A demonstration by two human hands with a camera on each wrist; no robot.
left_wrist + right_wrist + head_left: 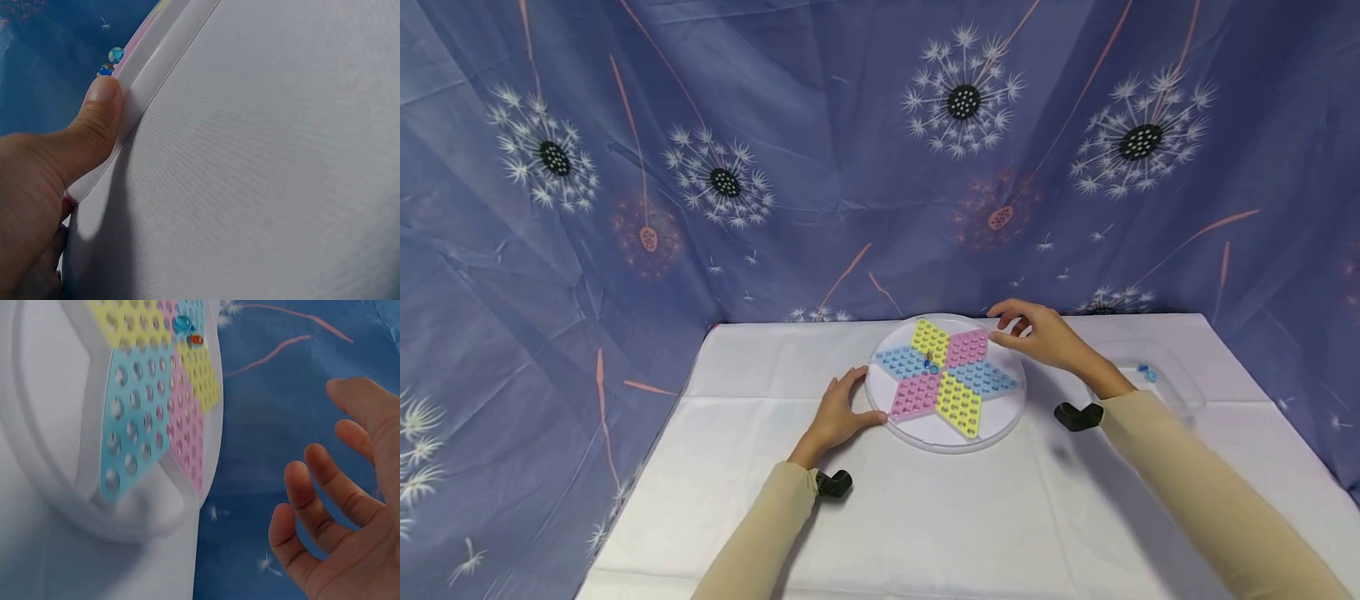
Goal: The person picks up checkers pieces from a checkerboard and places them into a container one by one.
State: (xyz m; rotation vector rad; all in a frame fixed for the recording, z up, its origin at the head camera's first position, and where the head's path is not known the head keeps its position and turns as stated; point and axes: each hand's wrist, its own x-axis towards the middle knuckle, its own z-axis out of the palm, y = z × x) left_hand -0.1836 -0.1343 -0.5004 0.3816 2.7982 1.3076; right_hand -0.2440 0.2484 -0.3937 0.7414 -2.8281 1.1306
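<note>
A round white Chinese checkers board (880, 392) lies on the table, its pierced star coloured yellow, pink and blue. A few glass marbles, among them a teal marble (934, 369) and an orange marble (195, 340), sit close to the star's centre. My left hand (838, 417) holds the board's left rim; in the left wrist view its thumb (103, 103) lies along the rim, the other fingers partly hidden. My right hand (1039, 336) hovers by the board's upper right edge. In the right wrist view its fingers (300, 484) are apart, loosely bent, with nothing between them.
A clear plastic tray (1195, 392) stands right of the board, partly behind my right forearm, with blue marbles (1151, 376) in it. White cloth (925, 525) covers the table. A blue dandelion-print curtain (835, 167) hangs along the table's back edge and sides.
</note>
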